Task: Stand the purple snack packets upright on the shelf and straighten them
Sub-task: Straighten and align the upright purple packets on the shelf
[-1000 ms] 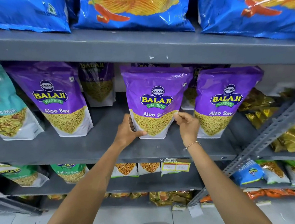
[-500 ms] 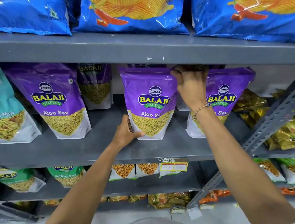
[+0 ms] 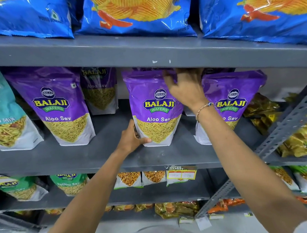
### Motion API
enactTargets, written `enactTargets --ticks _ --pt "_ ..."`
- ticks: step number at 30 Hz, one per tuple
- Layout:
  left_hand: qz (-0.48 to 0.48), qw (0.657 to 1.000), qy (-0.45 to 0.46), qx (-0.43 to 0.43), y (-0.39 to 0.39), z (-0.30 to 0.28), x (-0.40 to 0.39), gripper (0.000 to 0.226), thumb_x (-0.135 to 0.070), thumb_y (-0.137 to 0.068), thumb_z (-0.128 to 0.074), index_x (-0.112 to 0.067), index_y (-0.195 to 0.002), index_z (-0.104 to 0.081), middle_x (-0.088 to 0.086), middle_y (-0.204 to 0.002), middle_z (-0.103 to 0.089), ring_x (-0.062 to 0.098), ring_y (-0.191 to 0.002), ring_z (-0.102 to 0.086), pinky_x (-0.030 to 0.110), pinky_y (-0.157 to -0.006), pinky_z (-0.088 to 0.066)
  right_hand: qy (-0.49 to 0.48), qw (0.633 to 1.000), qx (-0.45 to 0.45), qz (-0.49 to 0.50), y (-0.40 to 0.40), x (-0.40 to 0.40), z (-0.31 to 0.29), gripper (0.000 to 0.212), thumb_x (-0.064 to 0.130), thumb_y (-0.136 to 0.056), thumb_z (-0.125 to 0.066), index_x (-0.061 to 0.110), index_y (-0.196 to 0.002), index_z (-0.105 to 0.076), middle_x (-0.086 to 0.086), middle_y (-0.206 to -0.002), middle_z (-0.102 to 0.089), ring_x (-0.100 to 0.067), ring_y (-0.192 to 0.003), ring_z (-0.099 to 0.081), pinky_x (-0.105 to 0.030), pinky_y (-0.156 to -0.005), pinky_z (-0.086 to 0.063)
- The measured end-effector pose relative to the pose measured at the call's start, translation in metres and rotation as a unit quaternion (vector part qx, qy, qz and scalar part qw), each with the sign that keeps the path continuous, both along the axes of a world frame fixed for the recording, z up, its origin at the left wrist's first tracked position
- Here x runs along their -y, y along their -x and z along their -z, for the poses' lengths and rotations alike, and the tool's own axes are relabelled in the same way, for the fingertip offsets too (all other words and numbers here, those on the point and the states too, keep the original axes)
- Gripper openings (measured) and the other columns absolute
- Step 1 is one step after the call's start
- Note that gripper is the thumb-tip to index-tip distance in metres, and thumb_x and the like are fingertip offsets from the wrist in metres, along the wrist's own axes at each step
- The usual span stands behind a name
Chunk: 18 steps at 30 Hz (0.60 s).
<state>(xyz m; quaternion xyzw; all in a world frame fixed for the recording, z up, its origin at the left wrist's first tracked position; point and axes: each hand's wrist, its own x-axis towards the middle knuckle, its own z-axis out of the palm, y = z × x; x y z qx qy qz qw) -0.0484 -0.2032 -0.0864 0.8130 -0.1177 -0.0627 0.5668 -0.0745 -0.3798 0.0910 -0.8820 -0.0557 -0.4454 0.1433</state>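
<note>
Head view: left hand grips the glossy purple Aloo Sev foil packet at its base, while the right hand, fingers spread loose, should square its top gently.

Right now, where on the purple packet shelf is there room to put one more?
Bare shelf shows between the left purple packet and the middle packet the left hand grips. The front strip is bare too. It is crowded around the right hand and right packet.

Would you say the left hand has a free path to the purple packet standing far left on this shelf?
Probably yes: the left hand holds the middle packet; bare shelf separates it from the left packet.
</note>
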Motion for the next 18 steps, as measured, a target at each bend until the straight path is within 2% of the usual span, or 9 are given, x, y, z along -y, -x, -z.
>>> enactTargets --ticks 3,6,8,10,12,13,15,16,18 --pt "0.004 1.000 -0.003 0.004 0.001 -0.001 0.000 0.083 -0.023 -0.062 -0.086 -0.019 -0.129 -0.037 0.004 -0.126 -0.061 0.019 -0.110 -0.059 0.028 -0.087 -0.051 0.052 0.998 -0.006 -0.035 -0.007 -0.022 -0.003 0.023 0.029 -0.082 -0.063 0.012 -0.095 -0.072 -0.018 -0.097 -0.073 -0.039 -0.091 -0.066 -0.043 -0.082 -0.049" --pt "0.001 1.000 0.000 0.005 0.002 0.000 0.000 0.082 -0.022 -0.061 -0.087 -0.020 -0.127 -0.038 0.002 -0.122 -0.062 0.015 -0.103 -0.059 0.025 -0.085 -0.051 -0.001 0.999 -0.021 -0.046 -0.013 -0.036 -0.008 0.021 0.021 -0.078 -0.055 0.016 -0.084 -0.075 -0.012 -0.089 -0.075 -0.038 -0.086 -0.068 -0.045 -0.078 -0.051" --pt "-0.001 1.000 0.001 0.005 0.003 0.001 0.000 0.081 -0.022 -0.061 -0.087 -0.020 -0.126 -0.039 -0.001 -0.119 -0.061 0.015 -0.102 -0.059 0.024 -0.084 -0.051 0.001 1.000 -0.007 -0.028 -0.017 -0.037 -0.005 0.020 0.019 -0.075 -0.056 0.017 -0.079 -0.076 -0.012 -0.085 -0.076 -0.037 -0.082 -0.068 -0.041 -0.074 -0.051" --pt "0.000 1.000 0.000 0.005 0.004 0.001 0.000 0.079 -0.022 -0.062 -0.086 -0.020 -0.125 -0.038 -0.002 -0.118 -0.061 0.016 -0.104 -0.059 0.025 -0.084 -0.051 0.008 1.000 -0.021 -0.019 -0.019 -0.035 -0.004 0.020 0.019 -0.078 -0.057 0.018 -0.085 -0.076 -0.012 -0.094 -0.075 -0.037 -0.091 -0.066 -0.036 -0.079 -0.042" --pt "0.002 1.000 0.000 0.000 0.004 0.001 0.000 0.078 -0.023 -0.063 -0.086 -0.019 -0.125 -0.038 -0.003 -0.119 -0.059 0.016 -0.106 -0.059 0.025 -0.085 -0.052 0.008 0.999 -0.036 -0.033 -0.018 -0.034 -0.004 0.020 0.017 -0.082 -0.058 0.017 -0.093 -0.074 -0.012 -0.102 -0.073 -0.037 -0.099 -0.063 -0.037 -0.082 -0.029" --pt "0.003 1.000 0.002 -0.008 0.003 0.001 0.000 0.078 -0.023 -0.063 -0.086 -0.020 -0.124 -0.038 -0.003 -0.120 -0.059 0.017 -0.107 -0.059 0.027 -0.086 -0.052 0.019 0.999 -0.030 -0.037 -0.019 -0.032 -0.004 0.018 0.017 -0.081 -0.060 0.016 -0.093 -0.074 -0.012 -0.101 -0.074 -0.037 -0.097 -0.064 -0.036 -0.082 -0.029" --pt "0.015 1.000 0.000 -0.021 0.003 0.002 -0.002 0.077 -0.027 -0.062 -0.086 -0.023 -0.122 -0.038 -0.004 -0.122 -0.059 0.019 -0.113 -0.058 0.032 -0.091 -0.053 0.051 0.998 0.042 -0.022 -0.018 -0.032 -0.002 0.015 0.019 -0.079 -0.063 0.015 -0.089 -0.073 -0.011 -0.092 -0.075 -0.035 -0.087 -0.067 -0.036 -0.080 -0.036" --pt "0.021 0.999 0.003 -0.025 0.005 0.003 -0.003 0.077 -0.029 -0.062 -0.086 -0.025 -0.122 -0.037 -0.005 -0.123 -0.058 0.019 -0.116 -0.057 0.034 -0.092 -0.053 0.054 0.995 0.078 -0.025 -0.014 -0.033 0.002 0.015 0.019 -0.079 -0.063 0.015 -0.090 -0.072 -0.010 -0.090 -0.075 -0.033 -0.086 -0.065 -0.038 -0.082 -0.034" --pt "0.005 1.000 0.023 -0.020 0.011 0.003 -0.006 0.080 -0.025 -0.064 -0.085 -0.024 -0.128 -0.037 -0.007 -0.126 -0.053 0.015 -0.118 -0.054 0.032 -0.093 -0.050 0.037 0.991 0.094 -0.084 0.000 -0.044 0.014 0.021 0.012 -0.078 -0.061 0.020 -0.094 -0.071 -0.004 -0.094 -0.073 -0.025 -0.092 -0.055 -0.039 -0.083 -0.028"
